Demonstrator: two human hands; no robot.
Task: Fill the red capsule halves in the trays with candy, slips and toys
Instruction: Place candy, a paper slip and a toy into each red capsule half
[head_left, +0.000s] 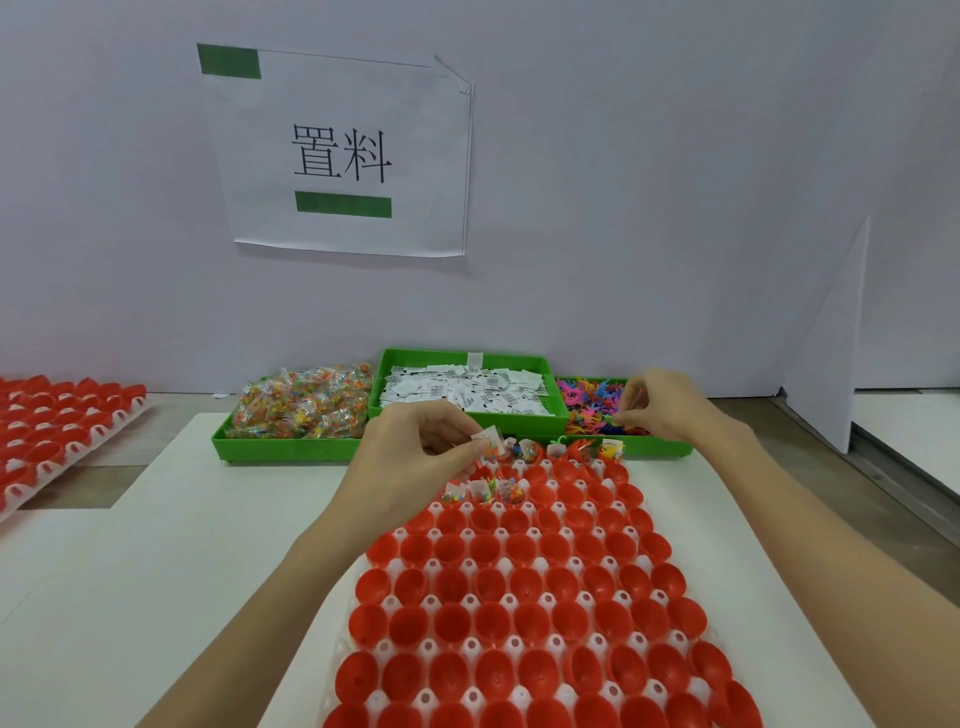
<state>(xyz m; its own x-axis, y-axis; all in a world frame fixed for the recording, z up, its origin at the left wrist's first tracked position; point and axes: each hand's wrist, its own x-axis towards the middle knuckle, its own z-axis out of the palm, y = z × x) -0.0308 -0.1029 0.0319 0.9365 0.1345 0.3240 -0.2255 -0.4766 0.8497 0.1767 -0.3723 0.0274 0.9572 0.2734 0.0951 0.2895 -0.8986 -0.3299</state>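
Note:
A white tray (470, 601) of several red capsule halves (530, 621) lies in front of me. Its far rows hold filled halves (506, 491) with candy and slips. My left hand (415, 441) hovers over the tray's far left corner, pinching a candy packet with a white slip (487, 439). My right hand (665, 400) reaches into the green bin of colourful plastic toys (587, 405), fingertips closed on a small toy (621, 418). Behind the tray stand a green bin of candy packets (301, 402) and a green bin of white slips (467, 389).
A second tray of red halves (57, 421) lies at the far left on the wooden table. A white wall with a printed paper sign (340, 150) rises behind the bins. A white board (831, 332) stands at the right. The tray rests on a white mat (182, 545).

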